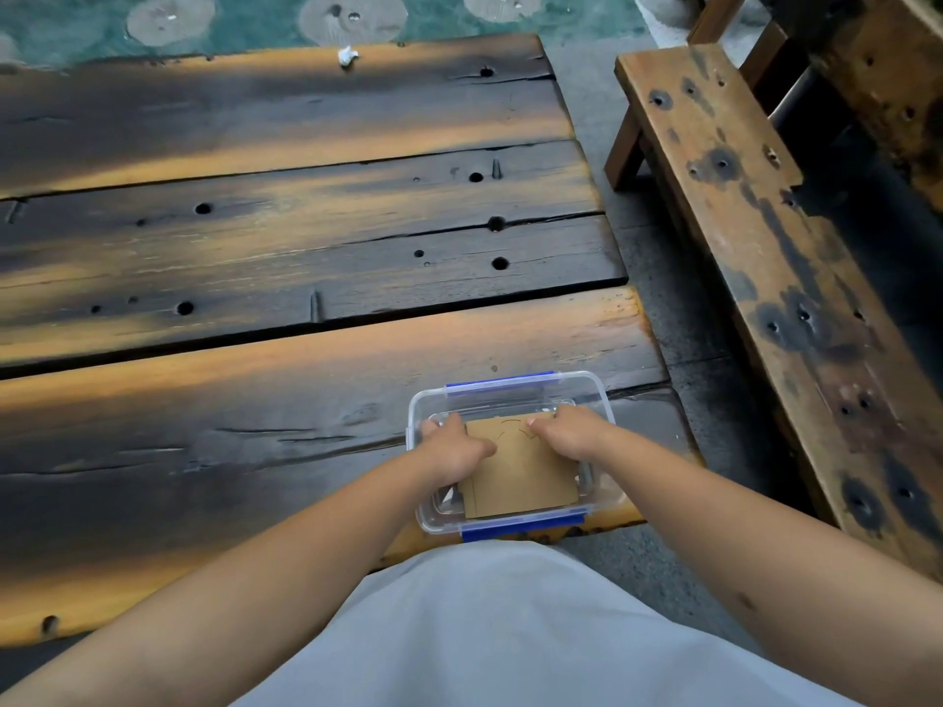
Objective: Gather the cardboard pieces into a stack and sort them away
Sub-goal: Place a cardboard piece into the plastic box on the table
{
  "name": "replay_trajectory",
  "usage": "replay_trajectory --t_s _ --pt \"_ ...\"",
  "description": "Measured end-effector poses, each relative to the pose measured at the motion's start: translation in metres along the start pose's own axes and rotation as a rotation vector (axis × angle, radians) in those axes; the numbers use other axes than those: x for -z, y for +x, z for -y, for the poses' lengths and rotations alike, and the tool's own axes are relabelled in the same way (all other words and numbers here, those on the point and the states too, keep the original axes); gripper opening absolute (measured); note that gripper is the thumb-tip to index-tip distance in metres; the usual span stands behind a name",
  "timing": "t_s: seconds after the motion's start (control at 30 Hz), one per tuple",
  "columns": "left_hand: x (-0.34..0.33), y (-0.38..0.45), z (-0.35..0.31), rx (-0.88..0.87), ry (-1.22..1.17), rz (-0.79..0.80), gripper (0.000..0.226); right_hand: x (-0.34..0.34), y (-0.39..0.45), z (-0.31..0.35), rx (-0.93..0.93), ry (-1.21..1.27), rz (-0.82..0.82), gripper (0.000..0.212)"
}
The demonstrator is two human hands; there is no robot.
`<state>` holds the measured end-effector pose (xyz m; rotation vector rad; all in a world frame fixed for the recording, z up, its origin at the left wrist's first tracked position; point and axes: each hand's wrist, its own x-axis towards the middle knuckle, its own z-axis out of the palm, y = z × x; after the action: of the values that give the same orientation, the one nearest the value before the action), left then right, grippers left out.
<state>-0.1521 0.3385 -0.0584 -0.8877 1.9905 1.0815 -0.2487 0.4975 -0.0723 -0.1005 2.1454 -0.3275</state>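
Your left hand (451, 448) and right hand (570, 432), fingers curled down onto the flat brown cardboard pieces (515, 474) inside the clear rectangular blue-clipped plastic box (602, 400), at the near right corner of the charred plank table (286, 237), weathered wooden bench (765, 257) alongside, white scrap (347, 56) at the far edge

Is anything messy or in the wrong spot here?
One thing: a small crumpled white scrap lies alone at the wooden table's far edge. The cardboard pieces sit inside the clear plastic box.
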Motion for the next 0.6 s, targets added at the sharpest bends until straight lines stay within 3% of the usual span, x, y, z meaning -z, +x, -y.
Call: replay_trajectory --t_s 0.2,0.4,0.6 --pt "0.037 -0.023 -0.004 -0.298 0.192 -0.236 0.071 0.013 -0.018 0.016 0.171 -0.172 -0.198 0.071" --pt "0.083 -0.060 -0.004 -0.427 0.414 -0.621 0.085 0.035 -0.055 0.055 0.456 -0.312 -0.573 0.079" --pt "0.122 -0.087 -0.002 -0.434 0.624 -0.895 0.095 0.052 -0.091 0.097 0.603 -0.515 -0.790 0.101"
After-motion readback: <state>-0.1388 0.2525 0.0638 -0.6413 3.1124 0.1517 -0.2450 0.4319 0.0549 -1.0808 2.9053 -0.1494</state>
